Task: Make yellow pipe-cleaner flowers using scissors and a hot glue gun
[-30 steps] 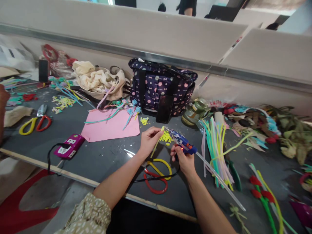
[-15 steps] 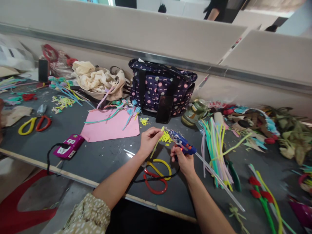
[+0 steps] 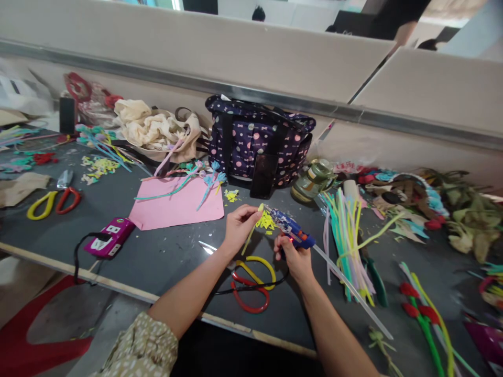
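Past the left hand (image 3: 240,228), a black phone (image 3: 264,175) leans on a patterned bag (image 3: 242,144), a glass jug (image 3: 312,182) close by.

Qty, grey bench (image 3: 157,262):
2 prs red-and-yellow-handled metal scissors (image 3: 251,285) (L end, front edge); 2 flat black phones (image 3: 263,175); 1 pink paper sheet (image 3: 173,209); 1 navy patterned bag (image 3: 249,136); 1 green glass jar (image 3: 310,181); 1 blue plastic glue gun (image 3: 294,230).

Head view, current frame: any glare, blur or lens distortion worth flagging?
Head view: pale green-brown leafy bundle soft and smeared toward the right edge, where wide-angle stretching looks likely. Head view: bright glint on silver scissor blades. Head view: blue glue gun readable, but detail at its nozzle too small and soft to judge contact.
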Available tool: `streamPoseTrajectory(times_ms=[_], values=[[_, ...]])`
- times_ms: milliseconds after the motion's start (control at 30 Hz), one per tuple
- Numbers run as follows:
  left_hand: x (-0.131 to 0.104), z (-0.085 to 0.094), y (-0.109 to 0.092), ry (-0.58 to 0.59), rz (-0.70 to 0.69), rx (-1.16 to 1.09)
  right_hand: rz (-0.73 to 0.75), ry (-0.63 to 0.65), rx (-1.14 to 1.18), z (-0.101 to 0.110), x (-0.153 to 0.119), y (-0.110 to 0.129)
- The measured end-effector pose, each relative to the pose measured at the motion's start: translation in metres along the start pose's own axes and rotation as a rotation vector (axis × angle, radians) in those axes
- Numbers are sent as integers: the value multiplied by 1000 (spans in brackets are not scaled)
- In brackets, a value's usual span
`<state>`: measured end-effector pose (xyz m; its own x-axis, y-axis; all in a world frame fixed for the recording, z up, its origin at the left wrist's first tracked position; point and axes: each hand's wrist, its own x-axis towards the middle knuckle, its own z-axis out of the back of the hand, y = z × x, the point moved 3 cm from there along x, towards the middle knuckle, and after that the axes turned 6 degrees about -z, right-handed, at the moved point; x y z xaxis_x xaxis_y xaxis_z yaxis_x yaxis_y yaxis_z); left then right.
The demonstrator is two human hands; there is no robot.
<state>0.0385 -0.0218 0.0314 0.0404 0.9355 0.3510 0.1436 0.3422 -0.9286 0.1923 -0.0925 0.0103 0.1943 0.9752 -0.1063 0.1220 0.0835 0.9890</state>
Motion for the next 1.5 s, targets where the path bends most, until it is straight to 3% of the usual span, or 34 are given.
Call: streamPoseTrajectory(times_ms=[1500], values=[[1,-1,-6,-8,24,-27,17,19,-86,-1,-1,4]])
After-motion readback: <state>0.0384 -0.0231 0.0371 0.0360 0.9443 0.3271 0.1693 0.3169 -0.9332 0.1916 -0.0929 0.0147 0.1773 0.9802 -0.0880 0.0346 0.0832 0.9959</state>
